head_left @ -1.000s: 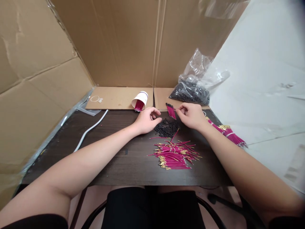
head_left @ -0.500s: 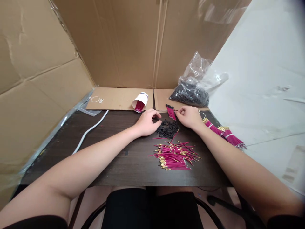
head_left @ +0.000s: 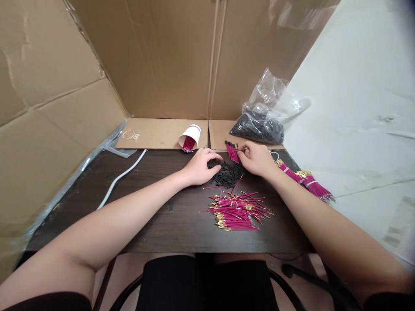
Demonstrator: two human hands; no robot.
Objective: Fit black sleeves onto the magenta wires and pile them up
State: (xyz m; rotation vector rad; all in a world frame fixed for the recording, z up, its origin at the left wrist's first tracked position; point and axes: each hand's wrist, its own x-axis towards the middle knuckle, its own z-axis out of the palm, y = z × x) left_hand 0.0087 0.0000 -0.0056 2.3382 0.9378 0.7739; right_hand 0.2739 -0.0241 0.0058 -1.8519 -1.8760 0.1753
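My left hand (head_left: 201,167) rests at the left edge of a pile of small black sleeves (head_left: 228,176), its thumb and curved fingers apart with nothing plainly between them. My right hand (head_left: 257,159) is closed in a pinch beside a row of magenta wires with black-sleeved ends (head_left: 231,152). A black tip shows just past its fingertips and appears to belong to a wire held there; the rest is hidden by the fingers. Nearer me lies a loose heap of magenta wires with gold pin ends (head_left: 233,211), some held by a white tie.
A white paper cup (head_left: 193,131) on its side holds more magenta wires. A clear bag of black sleeves (head_left: 259,125) sits at the back right. Tied wire bundles (head_left: 313,183) lie right of my right forearm. A white cable (head_left: 121,177) crosses the left; cardboard walls (head_left: 168,60) enclose the back.
My right hand has shifted very slightly left at the row of sleeved wires, and a black tip now shows by its fingertips. My left thumb and fingers have moved slightly right over the pile.
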